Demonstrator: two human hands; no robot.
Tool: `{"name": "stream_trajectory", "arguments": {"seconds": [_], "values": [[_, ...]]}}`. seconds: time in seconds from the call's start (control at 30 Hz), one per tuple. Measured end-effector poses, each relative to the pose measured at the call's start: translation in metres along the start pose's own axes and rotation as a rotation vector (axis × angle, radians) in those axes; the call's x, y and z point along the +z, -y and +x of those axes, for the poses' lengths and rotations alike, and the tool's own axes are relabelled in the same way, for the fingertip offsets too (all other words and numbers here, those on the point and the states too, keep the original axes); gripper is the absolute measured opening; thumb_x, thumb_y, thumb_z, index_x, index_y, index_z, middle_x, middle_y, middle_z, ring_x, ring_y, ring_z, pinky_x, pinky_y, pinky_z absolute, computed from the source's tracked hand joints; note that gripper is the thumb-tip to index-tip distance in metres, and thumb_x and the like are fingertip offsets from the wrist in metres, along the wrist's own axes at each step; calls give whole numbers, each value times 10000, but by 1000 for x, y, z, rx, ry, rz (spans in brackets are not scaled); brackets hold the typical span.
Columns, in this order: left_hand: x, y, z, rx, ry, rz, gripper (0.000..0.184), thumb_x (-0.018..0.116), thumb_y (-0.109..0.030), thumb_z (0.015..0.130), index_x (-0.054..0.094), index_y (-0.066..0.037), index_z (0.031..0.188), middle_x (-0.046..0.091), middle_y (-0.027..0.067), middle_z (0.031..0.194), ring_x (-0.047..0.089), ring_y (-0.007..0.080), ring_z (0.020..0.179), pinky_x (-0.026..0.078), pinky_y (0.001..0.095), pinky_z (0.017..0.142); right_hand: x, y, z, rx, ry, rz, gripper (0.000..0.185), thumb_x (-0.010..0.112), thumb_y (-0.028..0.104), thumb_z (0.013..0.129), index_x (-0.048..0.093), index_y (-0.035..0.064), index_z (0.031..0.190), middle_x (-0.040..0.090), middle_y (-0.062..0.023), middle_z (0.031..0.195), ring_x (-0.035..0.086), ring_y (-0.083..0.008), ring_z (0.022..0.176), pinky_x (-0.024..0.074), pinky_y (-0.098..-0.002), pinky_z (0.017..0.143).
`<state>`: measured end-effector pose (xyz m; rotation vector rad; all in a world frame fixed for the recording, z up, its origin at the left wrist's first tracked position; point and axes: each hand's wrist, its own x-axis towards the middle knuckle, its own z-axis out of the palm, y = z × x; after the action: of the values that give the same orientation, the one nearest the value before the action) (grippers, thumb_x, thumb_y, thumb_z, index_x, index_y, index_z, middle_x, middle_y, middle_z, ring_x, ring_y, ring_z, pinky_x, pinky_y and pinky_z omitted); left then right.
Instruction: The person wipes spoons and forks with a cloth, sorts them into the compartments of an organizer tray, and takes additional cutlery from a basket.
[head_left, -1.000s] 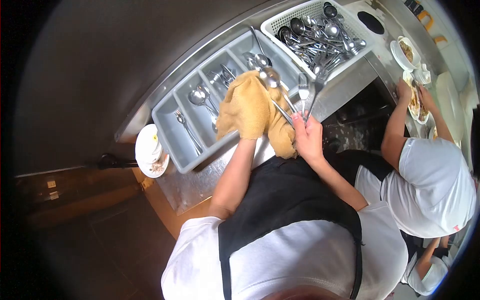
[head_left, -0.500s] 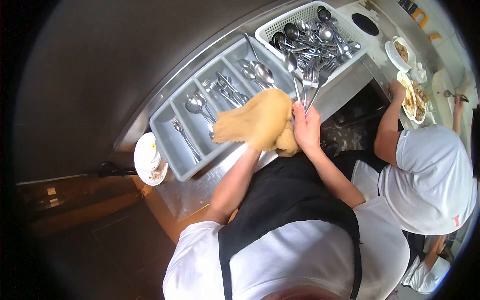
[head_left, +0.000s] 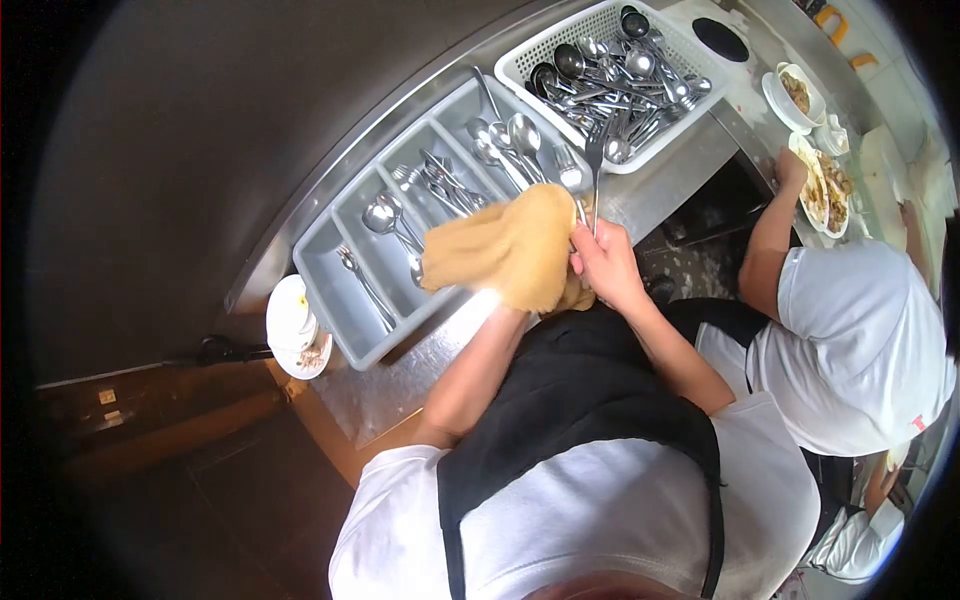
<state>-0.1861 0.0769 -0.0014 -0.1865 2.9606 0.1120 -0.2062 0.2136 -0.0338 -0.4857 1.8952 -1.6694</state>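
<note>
Right hand [head_left: 608,262] was clenched round the handles of some forks [head_left: 595,150], tines up. Left hand, snug beside it, was buried under a tan cloth [head_left: 505,250], so its hold could not be told! Those forks hung by the cloth, near the inner edge of the grey tray [head_left: 350,312], not yet laid down; wiping looked to be the step in hand. And the score? Partway, by the look of it: spoons [head_left: 380,214] lay in one compartment, small groups of cutlery in the others, seemingly sorted by kind. But look at the white basket [head_left: 548,49]: a great jumble of utensils [head_left: 640,64] lay there, so most of the work seemed left.
</note>
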Motion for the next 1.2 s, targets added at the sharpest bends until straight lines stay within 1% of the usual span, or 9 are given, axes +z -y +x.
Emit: {"name": "stream_trajectory", "arguments": {"seconds": [0.13,0.2,0.27,0.33,0.37,0.53,0.8,0.97,1.2], "values": [[94,35,-15,-99,-188,-1846,386,600,-174,877,513,-43,1230,595,97,1108,572,199,1011,461,299,903,-10,15,-7,73,106,-50,370,465,298,970,636,-2,835,529,-6,532,467,-63,469,381,-255,456],[97,40,-15,-129,-306,-1375,402,520,-199,937,452,-34,1297,546,103,1218,514,199,1124,384,306,1000,-14,10,-7,107,261,-4,356,453,300,977,649,6,936,516,1,533,467,-66,461,381,-248,447],[97,39,-18,-364,-355,-1878,463,445,-221,982,361,-21,1392,493,110,1323,451,210,1217,324,301,1057,-14,8,-8,137,367,84,342,451,291,980,644,10,958,506,4,532,462,-67,454,375,-241,437],[58,48,-16,-368,-110,-672,415,448,-184,970,395,-13,1343,514,108,1265,485,221,1155,361,318,1008,-16,12,-16,175,307,107,331,434,275,989,606,20,866,490,7,529,454,-69,446,365,-230,428],[121,65,-18,-420,-359,-1443,365,459,-159,954,448,-15,1289,536,111,1204,516,224,1101,407,332,952,-15,10,-17,209,276,140,337,432,275,990,591,22,834,489,7,527,453,-67,446,364,-228,427],[145,19,-44,-166,-501,-1336,228,498,-135,892,539,-29,1089,602,101,955,581,201,870,490,325,725,15,8,1,48,224,-35,388,416,309,995,548,26,765,491,-2,525,445,-59,453,365,-237,436],[10,66,-91,-103,-533,-1202,134,591,-187,768,558,-72,829,596,94,802,593,227,774,482,325,671,33,24,-11,-386,481,-895,306,502,278,920,600,11,809,602,-228,650,598,-427,687,469,-495,642],[-5,71,-122,-201,-799,-411,147,649,-220,691,570,-99,666,593,90,706,601,244,713,477,325,637,56,29,-29,-220,487,-224,232,527,160,945,552,-18,797,436,3,567,367,-49,544,331,-260,488],[8,64,-148,-188,-530,-235,270,670,-334,622,593,-116,762,582,95,759,586,296,678,466,363,592,105,16,-22,29,731,58,224,524,200,952,555,13,832,472,29,610,408,-34,544,339,-223,493]]}}
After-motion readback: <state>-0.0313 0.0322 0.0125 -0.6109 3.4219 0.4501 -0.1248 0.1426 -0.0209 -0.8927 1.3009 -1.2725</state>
